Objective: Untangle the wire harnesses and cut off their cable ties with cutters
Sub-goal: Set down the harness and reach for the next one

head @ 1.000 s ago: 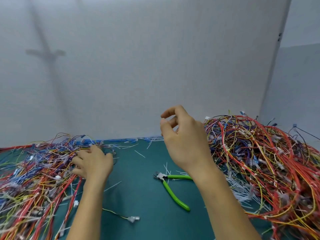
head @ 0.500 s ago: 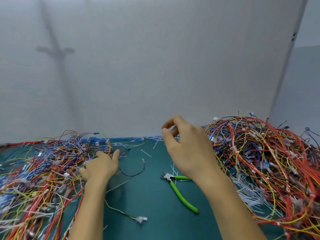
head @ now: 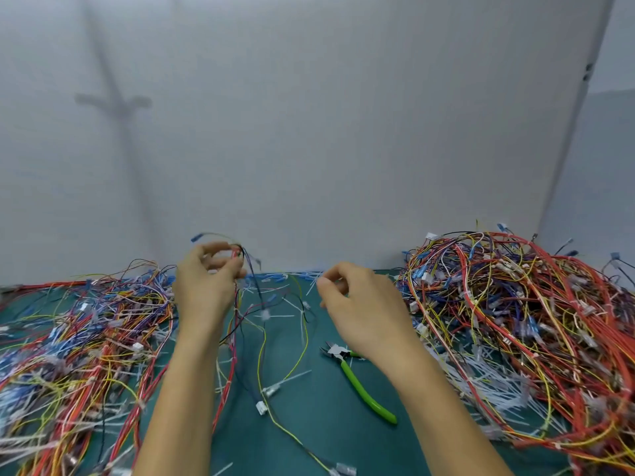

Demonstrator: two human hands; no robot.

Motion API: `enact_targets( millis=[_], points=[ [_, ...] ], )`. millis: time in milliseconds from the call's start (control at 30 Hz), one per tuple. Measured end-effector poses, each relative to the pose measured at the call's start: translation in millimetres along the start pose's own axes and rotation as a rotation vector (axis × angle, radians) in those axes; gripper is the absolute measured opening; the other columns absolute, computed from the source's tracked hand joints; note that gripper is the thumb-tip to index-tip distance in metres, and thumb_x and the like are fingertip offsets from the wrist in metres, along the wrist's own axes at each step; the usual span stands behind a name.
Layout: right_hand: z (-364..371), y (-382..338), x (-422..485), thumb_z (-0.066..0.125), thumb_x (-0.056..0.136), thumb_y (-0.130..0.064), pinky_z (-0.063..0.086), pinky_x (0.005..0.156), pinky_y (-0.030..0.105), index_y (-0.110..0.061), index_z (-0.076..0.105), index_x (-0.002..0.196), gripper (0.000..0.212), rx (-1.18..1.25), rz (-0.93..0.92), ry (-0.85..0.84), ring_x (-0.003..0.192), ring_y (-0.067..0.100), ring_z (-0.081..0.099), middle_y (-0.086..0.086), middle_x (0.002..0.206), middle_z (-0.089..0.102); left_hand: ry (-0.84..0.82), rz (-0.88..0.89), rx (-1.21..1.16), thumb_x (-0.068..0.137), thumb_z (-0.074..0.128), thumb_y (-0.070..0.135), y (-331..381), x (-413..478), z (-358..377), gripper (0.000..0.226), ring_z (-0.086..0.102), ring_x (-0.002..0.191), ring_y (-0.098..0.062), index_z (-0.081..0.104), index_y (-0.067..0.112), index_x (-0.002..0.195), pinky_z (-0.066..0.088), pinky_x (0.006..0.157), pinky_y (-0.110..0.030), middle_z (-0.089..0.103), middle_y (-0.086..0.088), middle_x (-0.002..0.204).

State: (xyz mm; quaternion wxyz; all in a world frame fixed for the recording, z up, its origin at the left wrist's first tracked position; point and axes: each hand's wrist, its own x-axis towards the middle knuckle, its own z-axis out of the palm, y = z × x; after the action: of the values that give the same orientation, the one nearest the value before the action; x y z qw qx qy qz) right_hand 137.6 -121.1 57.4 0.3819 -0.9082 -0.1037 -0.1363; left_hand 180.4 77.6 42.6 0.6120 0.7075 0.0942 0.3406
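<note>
Head view. Midway at best, judging by the heaps: right pile of tangled harnesses (head: pixel 515 304) beyond right hand (head: pixel 360 310), left pile (head: pixel 75 338) outside left hand (head: pixel 206 286). Cut cable ties (head: pixel 481 379) strewn below right hand, so some cutting done, plenty left. With left hand, pinching one wire harness (head: pixel 237 338) at its top, lifted, trailing down to green mat (head: pixel 326 441). White ties (head: pixel 264 316), seemingly uncut, just right of that grip. On right hand, fingers curled, thumb to forefinger; cannot tell if holding anything. Green-handled cutters (head: pixel 360 386) flat just under right hand, untouched.
</note>
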Motion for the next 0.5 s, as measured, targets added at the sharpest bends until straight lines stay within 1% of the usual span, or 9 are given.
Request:
enact_targets(
  millis=[33, 100, 167, 233, 267, 333, 400, 467, 500],
  points=[
    [3, 0, 0, 0.048, 0.096, -0.04, 0.05, 0.084, 0.035, -0.027, 0.065, 0.101, 0.022, 0.029, 0.003, -0.025, 0.096, 0.016, 0.063, -0.009, 0.094, 0.072, 0.0, 0.019, -0.095, 0.085, 0.072, 0.003, 8, 0, -3, 0.023, 0.07, 0.065, -0.016, 0.064, 0.024, 0.09, 0.056, 0.077, -0.034, 0.071, -0.006, 0.08],
    [8, -2, -1, 0.05, 0.095, -0.042, 0.049, 0.085, 0.032, -0.028, 0.067, 0.1, 0.022, 0.133, -0.005, -0.036, 0.095, 0.009, 0.063, -0.014, 0.094, 0.071, -0.039, 0.063, -0.192, 0.082, 0.074, 0.001, 23, -2, -8, 0.022, 0.072, 0.064, -0.014, 0.064, 0.02, 0.089, 0.056, 0.067, -0.026, 0.073, -0.005, 0.078],
    [11, -8, -2, 0.052, 0.095, -0.042, 0.051, 0.087, 0.032, -0.03, 0.067, 0.099, 0.02, 0.288, -0.004, -0.02, 0.094, 0.005, 0.064, -0.016, 0.096, 0.071, -0.113, 0.092, -0.221, 0.08, 0.076, 0.0, 38, -7, -12, 0.023, 0.073, 0.067, -0.015, 0.061, 0.016, 0.088, 0.054, 0.062, -0.019, 0.075, -0.005, 0.077],
    [12, -14, -2, 0.053, 0.096, -0.041, 0.054, 0.087, 0.038, -0.033, 0.067, 0.096, 0.016, 0.455, 0.016, 0.011, 0.092, 0.007, 0.066, -0.013, 0.099, 0.072, -0.219, 0.113, -0.2, 0.079, 0.075, -0.004, 51, -14, -13, 0.024, 0.074, 0.07, -0.018, 0.059, 0.014, 0.086, 0.055, 0.063, -0.019, 0.076, -0.006, 0.078],
    [11, -16, -2, 0.053, 0.097, -0.039, 0.056, 0.084, 0.039, -0.032, 0.066, 0.093, 0.016, 0.534, 0.034, 0.024, 0.088, 0.007, 0.067, -0.011, 0.097, 0.073, -0.279, 0.123, -0.179, 0.079, 0.074, -0.005, 57, -18, -12, 0.025, 0.075, 0.073, -0.02, 0.058, 0.013, 0.084, 0.056, 0.065, -0.021, 0.076, -0.007, 0.079],
    [8, -18, -1, 0.05, 0.099, -0.039, 0.056, 0.069, 0.031, -0.028, 0.068, 0.089, 0.024, 0.677, 0.085, 0.001, 0.077, 0.005, 0.067, -0.008, 0.092, 0.075, -0.409, 0.17, -0.116, 0.076, 0.076, -0.007, 68, -27, -9, 0.026, 0.075, 0.077, -0.02, 0.06, 0.012, 0.083, 0.057, 0.07, -0.024, 0.077, -0.007, 0.079],
    [5, -20, -2, 0.047, 0.1, -0.043, 0.049, 0.053, 0.022, -0.023, 0.071, 0.089, 0.033, 0.801, 0.137, -0.033, 0.069, 0.007, 0.067, -0.006, 0.085, 0.076, -0.585, 0.231, -0.076, 0.075, 0.077, -0.006, 76, -38, -3, 0.024, 0.075, 0.077, -0.017, 0.061, 0.008, 0.084, 0.057, 0.071, -0.022, 0.077, -0.006, 0.078],
    [0, -17, 0, 0.048, 0.099, -0.042, 0.042, 0.045, 0.019, -0.017, 0.073, 0.084, 0.039, 0.881, 0.186, 0.006, 0.06, 0.01, 0.063, -0.004, 0.072, 0.073, -0.73, 0.262, -0.039, 0.075, 0.077, -0.007, 81, -47, 8, 0.021, 0.075, 0.078, -0.019, 0.061, 0.004, 0.085, 0.059, 0.076, -0.027, 0.076, -0.007, 0.077],
    [-2, -14, 2, 0.052, 0.098, -0.038, 0.039, 0.044, 0.019, -0.01, 0.073, 0.081, 0.039, 0.877, 0.201, 0.037, 0.058, 0.013, 0.06, -0.001, 0.068, 0.069, -0.767, 0.266, 0.003, 0.075, 0.076, -0.008, 81, -50, 13, 0.021, 0.075, 0.078, -0.02, 0.062, 0.004, 0.085, 0.059, 0.079, -0.031, 0.076, -0.006, 0.076]
  ],
)
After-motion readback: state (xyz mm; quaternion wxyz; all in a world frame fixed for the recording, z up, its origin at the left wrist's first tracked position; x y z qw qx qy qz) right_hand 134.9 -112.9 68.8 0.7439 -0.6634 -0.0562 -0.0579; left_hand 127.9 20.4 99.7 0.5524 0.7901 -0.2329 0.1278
